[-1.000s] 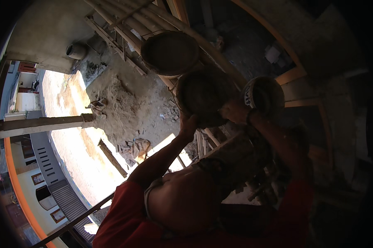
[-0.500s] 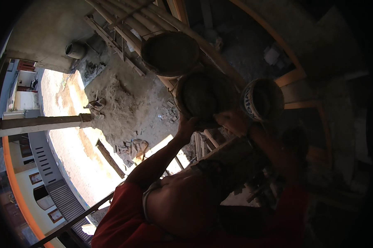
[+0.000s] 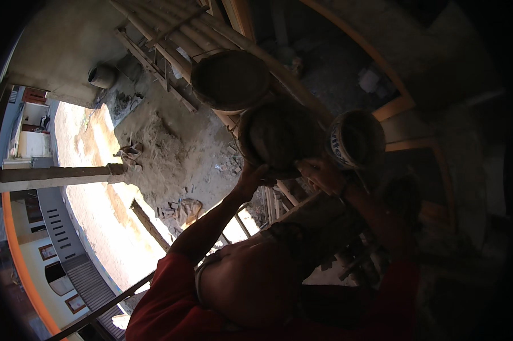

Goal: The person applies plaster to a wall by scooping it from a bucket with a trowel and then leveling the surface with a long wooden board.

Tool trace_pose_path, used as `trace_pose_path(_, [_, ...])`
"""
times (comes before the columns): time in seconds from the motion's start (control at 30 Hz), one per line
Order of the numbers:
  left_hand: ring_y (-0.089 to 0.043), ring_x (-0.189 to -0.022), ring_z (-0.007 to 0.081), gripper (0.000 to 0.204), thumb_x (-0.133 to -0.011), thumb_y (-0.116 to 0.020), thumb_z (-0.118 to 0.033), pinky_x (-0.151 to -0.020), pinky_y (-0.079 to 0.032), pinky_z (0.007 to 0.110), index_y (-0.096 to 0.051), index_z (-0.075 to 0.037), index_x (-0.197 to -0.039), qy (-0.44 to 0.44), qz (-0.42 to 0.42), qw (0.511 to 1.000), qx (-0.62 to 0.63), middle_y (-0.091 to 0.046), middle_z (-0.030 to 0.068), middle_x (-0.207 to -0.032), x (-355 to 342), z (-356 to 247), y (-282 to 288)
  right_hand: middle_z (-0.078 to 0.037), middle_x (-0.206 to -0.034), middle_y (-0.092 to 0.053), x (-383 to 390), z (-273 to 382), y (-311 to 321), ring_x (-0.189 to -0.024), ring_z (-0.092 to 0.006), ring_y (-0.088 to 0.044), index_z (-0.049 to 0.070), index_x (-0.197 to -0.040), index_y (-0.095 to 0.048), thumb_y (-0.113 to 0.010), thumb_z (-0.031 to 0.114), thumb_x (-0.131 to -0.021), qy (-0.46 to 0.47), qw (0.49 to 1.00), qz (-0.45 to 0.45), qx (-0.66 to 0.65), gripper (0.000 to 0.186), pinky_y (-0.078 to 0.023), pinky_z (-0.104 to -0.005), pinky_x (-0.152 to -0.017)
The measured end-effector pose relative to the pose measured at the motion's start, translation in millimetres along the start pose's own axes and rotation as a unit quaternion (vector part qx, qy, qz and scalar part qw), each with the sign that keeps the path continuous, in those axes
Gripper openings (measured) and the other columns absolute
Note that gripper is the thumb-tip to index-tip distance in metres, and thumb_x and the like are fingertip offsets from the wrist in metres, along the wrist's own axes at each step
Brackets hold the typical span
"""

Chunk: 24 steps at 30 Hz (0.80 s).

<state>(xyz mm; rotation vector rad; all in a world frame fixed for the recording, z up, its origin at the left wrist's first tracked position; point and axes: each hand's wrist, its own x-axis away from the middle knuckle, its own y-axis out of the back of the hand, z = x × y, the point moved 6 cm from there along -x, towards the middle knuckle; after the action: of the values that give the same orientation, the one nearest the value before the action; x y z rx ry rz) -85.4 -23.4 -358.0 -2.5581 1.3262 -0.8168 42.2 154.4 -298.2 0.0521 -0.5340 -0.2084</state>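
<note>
At our far left we see a pale building (image 3: 32,261) with an orange band along its edge, then a grey slatted gate (image 3: 91,270) beside strongly sunlit ground. A concrete beam (image 3: 57,175) crosses above that brightness. Further in, 1 small bucket (image 3: 102,77) sits near the wall, and a heap of grey sand (image 3: 160,139) spreads over the floor.

Next comes a row of bamboo poles (image 3: 196,40), running from the upper edge of our view down toward our hands. On their left edge, toward the lower end, rests 1 wide round bucket (image 3: 231,80), its contents dark and level with no clear detail.

Our left hand (image 3: 250,179) grasps the lower left rim of the near bucket (image 3: 273,136), thumb over the lip. This dark, round vessel is just below the wide one, at the lower end of the poles, directly in front of our 2 hands. Inside it we make out a rounded dark mass, too dim to identify.

Our right hand (image 3: 322,175) has its fingers bent at the lower right rim; we cannot tell whether they pinch it. A dark band circles that wrist. Just beyond, past the right edge of the poles, is 1 white bucket (image 3: 336,145) with blue print, and farther right a brown wooden frame (image 3: 401,105).
</note>
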Motion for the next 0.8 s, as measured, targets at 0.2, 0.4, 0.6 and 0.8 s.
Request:
trace_pose_path(0.2, [-0.065, -0.092, 0.0255, 0.059, -0.094, -0.057, -0.022, -0.072, -0.059, 0.039, -0.022, -0.012, -0.140, 0.022, -0.007, 1.000, -0.008, -0.053, 0.0148, -0.120, 3.8, -3.6, -2.2, 0.003, -0.057, -0.049, 18.4, 3.6, 9.8, -0.045, -0.0048, -0.046, 0.003, -0.099, -0.066, -0.057, 0.035, -0.095, -0.022, 1.000, -0.013, 0.002, 0.034, -0.037, -0.0236, -0.042])
trace_pose_path(0.4, [-0.066, -0.091, 0.0265, 0.055, -0.093, -0.057, -0.023, -0.073, -0.060, 0.039, -0.026, -0.012, -0.139, 0.032, 0.014, 0.999, 0.000, -0.055, 0.0157, -0.118, -2.6, -2.7, -7.0, 0.002, -0.060, -0.050, 59.5, 18.6, 23.6, -0.047, -0.0048, -0.045, 0.003, -0.114, -0.062, -0.056, 0.033, -0.095, -0.007, 0.996, -0.050, -0.074, 0.036, -0.038, -0.0235, -0.043])
trace_pose_path(0.6, [-0.067, -0.082, 0.0260, 0.045, -0.095, -0.058, -0.029, -0.070, -0.057, 0.038, -0.036, -0.008, -0.128, -0.004, -0.007, 1.000, -0.018, -0.062, 0.0156, -0.106, -9.3, 11.0, -0.7, 0.001, -0.067, -0.052, 149.8, 20.8, 50.7, -0.049, -0.0061, -0.046, 0.003, -0.130, -0.053, -0.054, 0.026, -0.096, -0.012, 0.986, -0.108, -0.126, 0.041, -0.040, -0.0233, -0.044])
trace_pose_path(0.8, [-0.066, -0.082, 0.0237, 0.041, -0.094, -0.061, -0.025, -0.069, -0.056, 0.035, -0.040, -0.005, -0.123, 0.007, -0.025, 0.999, -0.028, -0.061, 0.0147, -0.102, -2.2, 6.0, -11.1, -0.002, -0.074, -0.054, 268.8, -38.9, 71.5, -0.056, -0.0087, -0.051, 0.002, -0.127, -0.051, -0.055, 0.026, -0.095, -0.053, 0.937, -0.190, -0.287, 0.041, -0.045, -0.0249, -0.051])
